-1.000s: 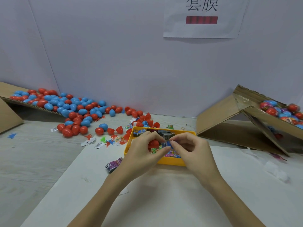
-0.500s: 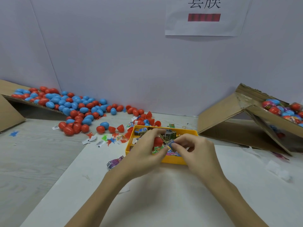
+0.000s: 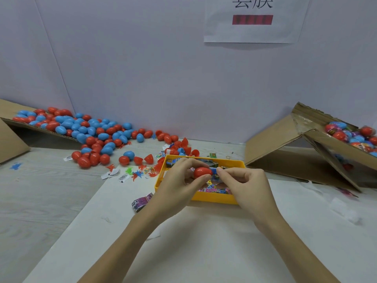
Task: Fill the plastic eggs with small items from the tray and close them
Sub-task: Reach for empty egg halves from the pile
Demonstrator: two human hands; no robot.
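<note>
While the left hand [image 3: 179, 180] pinches the red egg half [image 3: 202, 173] above the yellow tray [image 3: 214, 199], the right hand [image 3: 242, 180] pinches a blue item [image 3: 214, 170] touching its right end; the egg's long axis lies left-right, so insertion would run leftward.

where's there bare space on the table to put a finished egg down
Bare white sheet lies in front of the yellow tray, between the forearms, and right of the right hand toward the cardboard box. Bare grey table sits front left. Crowded: the loose eggs and scattered small toys left of the tray.
</note>
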